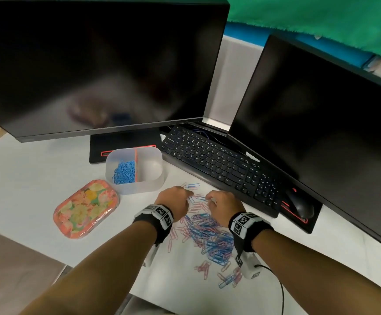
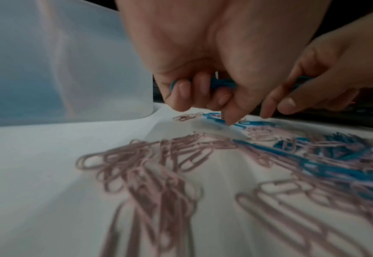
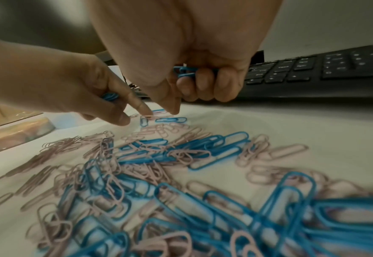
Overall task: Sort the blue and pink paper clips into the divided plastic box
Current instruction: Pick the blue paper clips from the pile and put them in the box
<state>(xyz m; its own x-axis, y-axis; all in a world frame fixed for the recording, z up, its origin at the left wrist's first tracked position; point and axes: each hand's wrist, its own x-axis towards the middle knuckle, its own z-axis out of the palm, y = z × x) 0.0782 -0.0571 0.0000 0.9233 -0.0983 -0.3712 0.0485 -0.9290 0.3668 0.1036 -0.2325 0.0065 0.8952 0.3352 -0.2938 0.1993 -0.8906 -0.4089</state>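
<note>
Already the risks line up from left to right across the white desk surface (image 1: 37, 178). Farthest left lies a floral lid (image 1: 86, 209), flat and well clear of the work. Just right of it and farther off stands the divided plastic box (image 1: 135, 170): its left compartment holds blue paper clips (image 1: 124, 172), its right compartment looks empty, so no pink ones have been sorted. The left hand (image 1: 173, 202) is curled around a small bunch of blue clips (image 2: 222, 83) while its forefinger reaches down to the loose clips at the far edge of the mixed pile (image 1: 207, 233); the right hand (image 1: 224, 206), beside it, likewise has its fingers closed on blue clips (image 3: 184, 71) and pokes at the same spot. With both palms already loaded, adding another clip could loosen the hold and spill the bunch back into the pile. Clips here interlock, so a pink one (image 3: 159, 128) may ride along with a blue one into the wrong compartment. On the right, the keyboard (image 1: 219, 162) sits just beyond the hands, and a flicked clip could slip between its keys.
</note>
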